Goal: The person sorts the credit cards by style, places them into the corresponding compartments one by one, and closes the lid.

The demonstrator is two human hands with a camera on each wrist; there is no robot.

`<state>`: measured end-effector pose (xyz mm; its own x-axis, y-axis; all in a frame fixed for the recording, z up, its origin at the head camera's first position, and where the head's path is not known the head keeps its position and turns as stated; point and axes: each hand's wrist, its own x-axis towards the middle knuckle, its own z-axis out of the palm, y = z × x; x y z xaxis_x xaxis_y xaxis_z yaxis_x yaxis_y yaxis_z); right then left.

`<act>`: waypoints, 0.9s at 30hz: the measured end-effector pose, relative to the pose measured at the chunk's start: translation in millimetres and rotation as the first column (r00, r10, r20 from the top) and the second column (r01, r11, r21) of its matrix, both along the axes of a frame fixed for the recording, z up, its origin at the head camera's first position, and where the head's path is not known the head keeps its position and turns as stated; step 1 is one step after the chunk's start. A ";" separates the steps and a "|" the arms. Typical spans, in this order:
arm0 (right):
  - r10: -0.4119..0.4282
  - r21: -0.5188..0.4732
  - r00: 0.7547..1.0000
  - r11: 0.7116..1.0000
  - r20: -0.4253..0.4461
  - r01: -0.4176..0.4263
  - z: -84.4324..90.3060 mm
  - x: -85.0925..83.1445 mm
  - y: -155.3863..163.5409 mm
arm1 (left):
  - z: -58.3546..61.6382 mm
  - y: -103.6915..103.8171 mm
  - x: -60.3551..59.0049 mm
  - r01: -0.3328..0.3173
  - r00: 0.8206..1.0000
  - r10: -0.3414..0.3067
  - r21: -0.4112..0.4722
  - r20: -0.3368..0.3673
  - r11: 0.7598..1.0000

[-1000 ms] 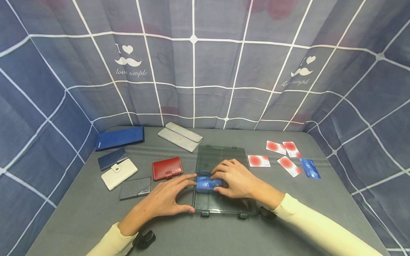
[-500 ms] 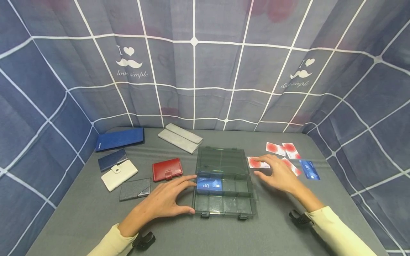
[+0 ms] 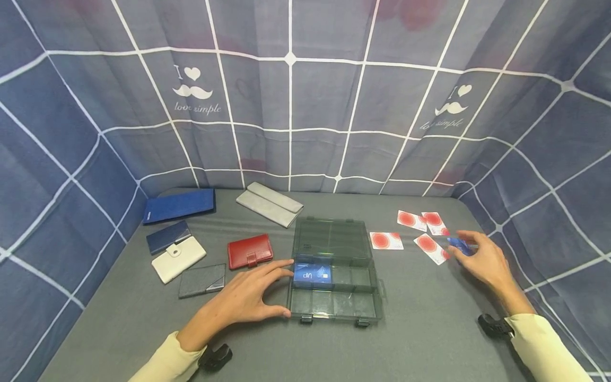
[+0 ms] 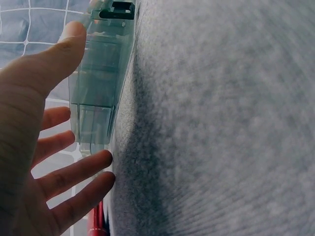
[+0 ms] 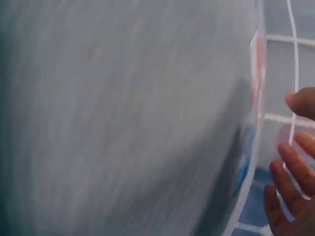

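Note:
My left hand [image 3: 243, 297] lies along the left side of a clear dark-green plastic compartment box [image 3: 329, 239], thumb and fingers spread, fingertips right at its wall. The left wrist view shows the same box [image 4: 98, 73] standing just past those relaxed fingers. A blue VIP card [image 3: 305, 275] sits in a left compartment of the box. Over to the right, my right hand [image 3: 489, 265] hovers above a second blue card [image 3: 459, 244], partly covering it. In the right wrist view its thumb and fingers are apart above that card [image 5: 244, 162], which lies on the cloth.
White cards with red circles lie near the right hand, one [image 3: 385, 241] beside the box and another [image 3: 431, 249] next to the blue card. Left stand a red wallet [image 3: 250, 251], a cream wallet [image 3: 179, 260], a grey card holder [image 3: 201, 281], a grey pouch [image 3: 269, 204] and a blue folder [image 3: 179, 206].
My right hand has left the blue card in the box and moved right, past the red-and-white cards, to the other blue card. The left hand has stayed at the box.

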<state>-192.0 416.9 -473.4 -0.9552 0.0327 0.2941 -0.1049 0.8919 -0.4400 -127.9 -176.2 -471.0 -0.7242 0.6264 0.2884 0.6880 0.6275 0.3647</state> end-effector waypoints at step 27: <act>0.034 0.120 0.999 0.992 0.035 -0.038 -11.2 10.6 44.7 | 1.6 1.2 0.6 -0.007 1.000 0.007 -0.003 0.012 1.000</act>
